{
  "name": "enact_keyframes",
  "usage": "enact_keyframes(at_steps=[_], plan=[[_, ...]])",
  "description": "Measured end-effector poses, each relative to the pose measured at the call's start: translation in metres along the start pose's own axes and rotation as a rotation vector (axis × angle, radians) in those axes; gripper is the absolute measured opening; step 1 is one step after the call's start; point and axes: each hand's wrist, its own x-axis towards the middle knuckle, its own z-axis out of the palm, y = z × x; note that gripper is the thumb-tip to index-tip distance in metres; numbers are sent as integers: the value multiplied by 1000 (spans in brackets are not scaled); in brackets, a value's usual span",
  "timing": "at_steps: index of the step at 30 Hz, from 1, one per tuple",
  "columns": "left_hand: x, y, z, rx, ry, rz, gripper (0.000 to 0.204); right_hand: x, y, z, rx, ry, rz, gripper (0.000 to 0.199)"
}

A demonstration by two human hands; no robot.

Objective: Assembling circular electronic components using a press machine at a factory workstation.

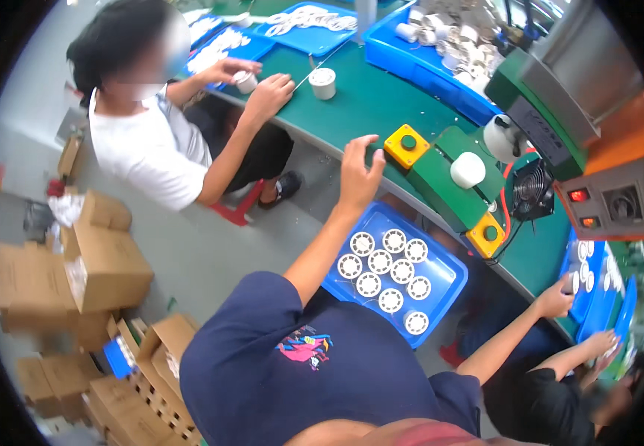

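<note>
Left hand [359, 169] spread wide beside the yellow button box [405, 146].
Right hand [557, 297] (fingers curled) grips a white spool [574, 282].

A curved green table [370, 104] carries blue trays [426, 70] of white round parts along its far edge, a lone white spool [323, 82] near the left end, and a green machine [456, 178] with two yellow button boxes [405, 146]. On the grey floor [210, 253] stand brown cardboard boxes [99, 271].
</note>
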Motion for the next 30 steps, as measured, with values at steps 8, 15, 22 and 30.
enact_keyframes(at_steps=[8,15,22,30], plan=[[61,-71,-38,309,254,-24,63,-11,-32,-18,117,-43,63,87],[137,-109,-29,327,251,-43,91,-29,-47,-42,228,21,41,76],[156,-111,-23,235,213,-78,88,-63,-46,-82,402,15,-73,66],[63,-41,-42,82,41,-153,86,-141,-59,-178,932,-351,384,26]])
